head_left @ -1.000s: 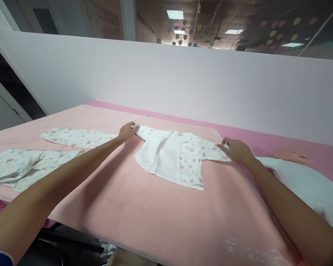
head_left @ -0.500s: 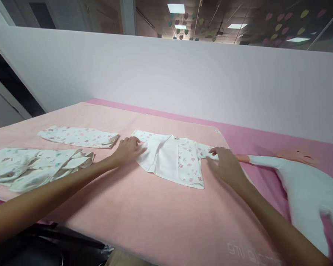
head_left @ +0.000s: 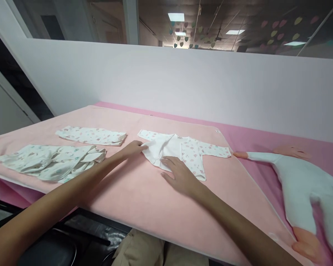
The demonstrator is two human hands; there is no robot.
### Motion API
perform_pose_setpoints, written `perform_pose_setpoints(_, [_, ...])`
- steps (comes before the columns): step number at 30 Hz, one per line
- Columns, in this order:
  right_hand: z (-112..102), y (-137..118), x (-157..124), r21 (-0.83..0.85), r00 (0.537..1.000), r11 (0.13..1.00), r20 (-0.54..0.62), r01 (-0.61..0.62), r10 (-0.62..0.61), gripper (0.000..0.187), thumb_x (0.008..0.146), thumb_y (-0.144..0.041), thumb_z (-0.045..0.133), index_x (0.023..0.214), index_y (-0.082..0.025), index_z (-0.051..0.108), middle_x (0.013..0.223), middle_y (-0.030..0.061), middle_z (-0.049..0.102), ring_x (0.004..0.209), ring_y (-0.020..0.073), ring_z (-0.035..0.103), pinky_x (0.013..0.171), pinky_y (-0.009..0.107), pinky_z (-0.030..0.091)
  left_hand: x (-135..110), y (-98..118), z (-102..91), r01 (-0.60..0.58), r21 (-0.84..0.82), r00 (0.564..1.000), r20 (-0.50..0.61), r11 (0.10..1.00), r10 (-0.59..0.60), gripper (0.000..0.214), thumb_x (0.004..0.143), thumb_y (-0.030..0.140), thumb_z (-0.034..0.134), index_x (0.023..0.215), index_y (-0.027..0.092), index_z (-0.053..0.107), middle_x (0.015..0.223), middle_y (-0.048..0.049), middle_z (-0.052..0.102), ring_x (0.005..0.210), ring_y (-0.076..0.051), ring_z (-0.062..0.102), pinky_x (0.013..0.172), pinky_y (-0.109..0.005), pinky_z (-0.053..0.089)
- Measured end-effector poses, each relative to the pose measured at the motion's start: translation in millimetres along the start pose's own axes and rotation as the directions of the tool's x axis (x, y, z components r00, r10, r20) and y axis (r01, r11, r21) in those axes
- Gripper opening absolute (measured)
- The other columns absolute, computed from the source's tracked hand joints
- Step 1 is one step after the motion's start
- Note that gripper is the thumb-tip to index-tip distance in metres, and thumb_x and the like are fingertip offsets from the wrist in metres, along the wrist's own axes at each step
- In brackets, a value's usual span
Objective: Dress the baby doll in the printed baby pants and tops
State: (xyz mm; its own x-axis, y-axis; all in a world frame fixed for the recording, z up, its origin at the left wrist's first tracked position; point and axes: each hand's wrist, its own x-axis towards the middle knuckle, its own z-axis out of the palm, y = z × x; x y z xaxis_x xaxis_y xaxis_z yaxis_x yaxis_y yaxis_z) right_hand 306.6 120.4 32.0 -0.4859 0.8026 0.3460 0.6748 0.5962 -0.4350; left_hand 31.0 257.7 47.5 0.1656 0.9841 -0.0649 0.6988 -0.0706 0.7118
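A small white baby shirt with a pink print lies spread on the pink blanket, its front flap folded open so plain white cloth shows. My left hand pinches the shirt's left front edge and lifts it slightly. Over the lower middle of the shirt is my right hand, open, thumb apart from the fingers, its fingertips at the hem; whether they press on the cloth I cannot tell. The shirt's right sleeve stretches out flat toward a doll's hand.
Folded printed baby trousers and another folded printed garment lie at left on the pink blanket. A doll in white clothing lies at right on a darker pink cover. Behind stands a white partition; a black chair is below the table edge.
My right hand has left the right sleeve and moved left and nearer to the shirt's lower middle. My left hand now pinches the left front edge and raises it. The view has shifted slightly.
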Motion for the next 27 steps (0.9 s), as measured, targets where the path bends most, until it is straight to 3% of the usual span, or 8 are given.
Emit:
perform_pose_setpoints(4, [15.5,0.1,9.1,0.047,0.995,0.996,0.061,0.070,-0.073,0.044,0.112,-0.041,0.046,0.154,-0.033,0.057,0.161,0.0058,0.057,0.151,0.0286,0.049,0.126,0.056,0.040,-4.9,12.2,-1.1,-0.059,-0.385,0.992,-0.126,0.921,0.011,0.038,0.075,0.053,0.080,0.083,0.019,0.064,0.087,-0.0069,0.074,0.087,-0.026,0.070,0.075,-0.036,0.054])
perform_pose_setpoints(8, [23.6,1.7,10.5,0.137,0.999,0.990,0.009,0.047,-0.049,0.038,0.111,-0.042,0.050,0.144,-0.032,0.066,0.156,0.0047,0.061,0.148,0.0276,0.052,0.125,0.052,0.040,-14.6,30.4,15.6,-0.249,-0.499,0.964,-0.215,0.830,0.159,0.045,0.075,0.054,0.083,0.095,0.020,0.060,0.094,-0.0053,0.073,0.089,-0.022,0.070,0.078,-0.035,0.056])
perform_pose_setpoints(11, [22.4,4.4,11.7,0.290,0.994,0.955,-0.063,-0.065,0.087,0.030,0.110,-0.040,0.052,0.130,-0.029,0.071,0.141,0.0052,0.070,0.133,0.0248,0.063,0.115,0.045,0.050,-27.1,42.3,36.5,-0.366,-0.397,0.930,-0.185,0.842,0.317,0.040,0.082,0.052,0.077,0.101,0.021,0.060,0.096,-0.0050,0.072,0.084,-0.020,0.067,0.075,-0.035,0.054])
perform_pose_setpoints(13, [19.2,7.9,12.3,0.330,0.966,0.931,-0.147,-0.157,0.214,0.027,0.110,-0.040,0.049,0.119,-0.026,0.070,0.126,0.0062,0.074,0.118,0.0242,0.068,0.105,0.042,0.054,-37.4,47.0,49.9,-0.429,-0.267,0.903,-0.126,0.863,0.410,0.034,0.086,0.048,0.073,0.104,0.022,0.061,0.101,-0.0059,0.073,0.085,-0.021,0.066,0.077,-0.036,0.053])
perform_pose_setpoints(16, [13.6,15.2,10.6,0.190,0.914,0.948,-0.274,-0.255,0.301,0.028,0.110,-0.044,0.047,0.105,-0.025,0.067,0.109,0.0069,0.074,0.104,0.0266,0.067,0.096,0.043,0.052,-52.9,46.9,64.5,-0.539,-0.032,0.842,-0.053,0.842,0.537,0.027,0.090,0.044,0.070,0.106,0.024,0.063,0.105,-0.0078,0.074,0.094,-0.026,0.066,0.083,-0.041,0.052])
perform_pose_setpoints(18, [10.0,20.6,8.6,0.095,0.894,0.947,-0.314,-0.306,0.320,0.029,0.109,-0.047,0.046,0.103,-0.025,0.065,0.106,0.0064,0.073,0.099,0.0268,0.066,0.092,0.043,0.050,-61.4,42.6,69.5,-0.582,0.099,0.805,-0.066,0.807,0.589,0.026,0.091,0.044,0.069,0.106,0.024,0.062,0.106,-0.0091,0.074,0.101,-0.030,0.065,0.089,-0.045,0.050])
perform_pose_setpoints(23, [-4.5,33.4,23.3,0.038,0.854,0.899,-0.300,-0.436,0.426,0.025,0.107,-0.048,0.050,0.104,-0.026,0.062,0.108,0.0029,0.074,0.097,0.0239,0.067,0.087,0.037,0.048,-73.3,28.7,72.1,-0.561,0.269,0.798,-0.077,0.783,0.598,0.018,0.092,0.038,0.067,0.097,0.023,0.058,0.100,-0.0088,0.073,0.099,-0.030,0.061,0.088,-0.047,0.046])
perform_pose_setpoints(27, [-20.2,44.4,74.2,-0.069,0.844,0.851,-0.189,-0.521,0.502,0.026,0.106,-0.049,0.052,0.102,-0.024,0.059,0.114,0.0053,0.075,0.102,0.0232,0.067,0.088,0.035,0.047,-76.0,25.7,73.9,-0.612,0.349,0.749,-0.035,0.710,0.662,0.009,0.097,0.030,0.060,0.091,0.024,0.056,0.095,-0.0075,0.071,0.094,-0.028,0.059,0.085,-0.046,0.043])
